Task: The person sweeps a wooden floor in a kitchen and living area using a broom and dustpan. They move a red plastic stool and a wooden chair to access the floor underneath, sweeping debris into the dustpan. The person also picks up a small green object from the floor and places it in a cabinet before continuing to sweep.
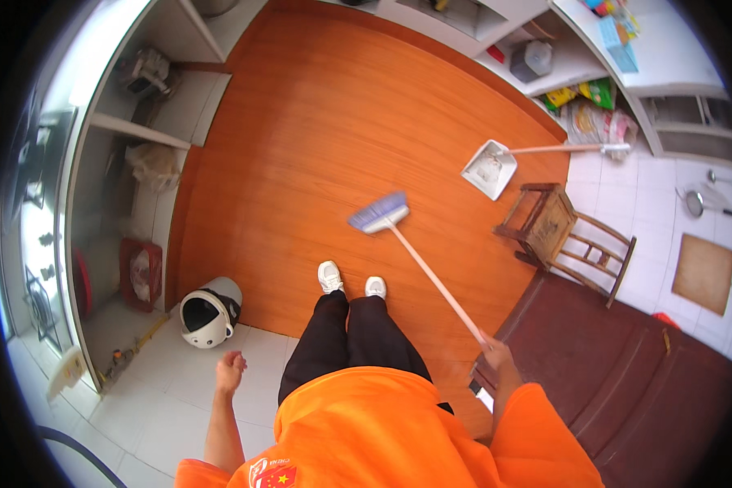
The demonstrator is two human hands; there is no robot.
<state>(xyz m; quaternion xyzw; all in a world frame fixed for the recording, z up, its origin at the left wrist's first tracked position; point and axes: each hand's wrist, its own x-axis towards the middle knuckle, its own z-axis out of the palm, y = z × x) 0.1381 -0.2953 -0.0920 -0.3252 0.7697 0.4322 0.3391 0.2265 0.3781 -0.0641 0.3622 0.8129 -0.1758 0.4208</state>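
Note:
My right hand [496,352] grips the upper end of a broom's pink handle. The broom [434,282] slants away from me to the left. Its head [379,213], with blurred blue-purple bristles and a white base, is at the wood-look floor [293,152] beyond my white shoes. Over the pale tiles on the left, my left hand [230,369] hangs with curled fingers and holds nothing. Nearest to it is a white lidded trash bin [210,314] with a dark opening. Ahead on the right lies a white dustpan [491,171] with some debris in it.
A wooden chair [549,226] stands right of the broom, beside a dark red panelled surface [622,366]. Open cabinet shelves [177,110] line the left side. More shelves [573,61] hold bags and a jug at the far right. Ladles and a board hang on the tiled wall [653,201].

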